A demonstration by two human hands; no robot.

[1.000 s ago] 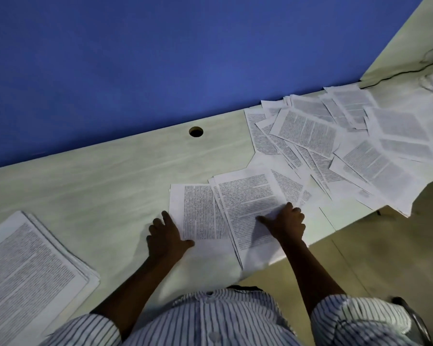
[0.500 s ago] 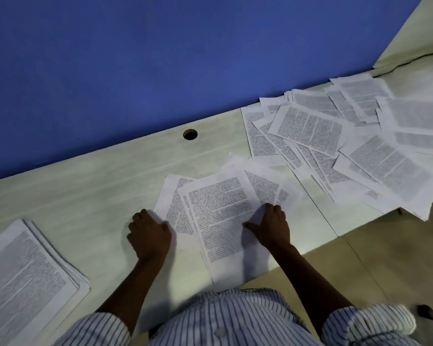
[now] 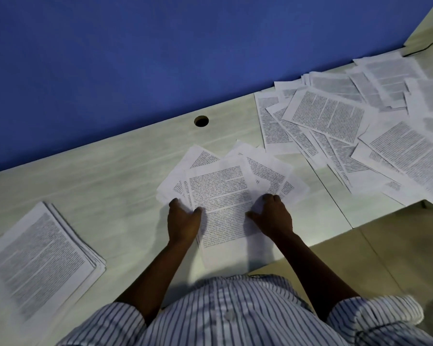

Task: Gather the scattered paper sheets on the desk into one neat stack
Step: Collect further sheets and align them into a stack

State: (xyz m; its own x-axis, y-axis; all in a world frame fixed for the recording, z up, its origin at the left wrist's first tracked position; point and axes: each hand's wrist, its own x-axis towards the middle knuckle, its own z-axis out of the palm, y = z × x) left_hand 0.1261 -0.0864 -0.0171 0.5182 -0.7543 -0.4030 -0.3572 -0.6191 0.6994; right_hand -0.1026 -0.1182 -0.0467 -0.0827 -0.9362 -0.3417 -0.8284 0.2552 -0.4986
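Spanning the far side, one blue wall (image 3: 135, 58) backed one pale wooden desk (image 3: 98, 176). At the far right of the desk lay one loose spread of scattered printed sheets (image 3: 328, 113), at least a dozen, overlapping at odd angles, some hanging past the near edge. At the near left sat one neat stack (image 3: 40, 258) of sheets, well apart from the spread. Between the two, near the desk's front edge, lay one fanned bunch (image 3: 220, 191) of roughly five sheets. Two hands met it. The left hand (image 3: 184, 221) pinched its left edge, thumb on top. The right hand (image 3: 273, 216) rested on its right edge with fingers bent; whether they gripped or merely pressed could not be told. One round cable hole (image 3: 201, 121) pierced the desk near the wall.
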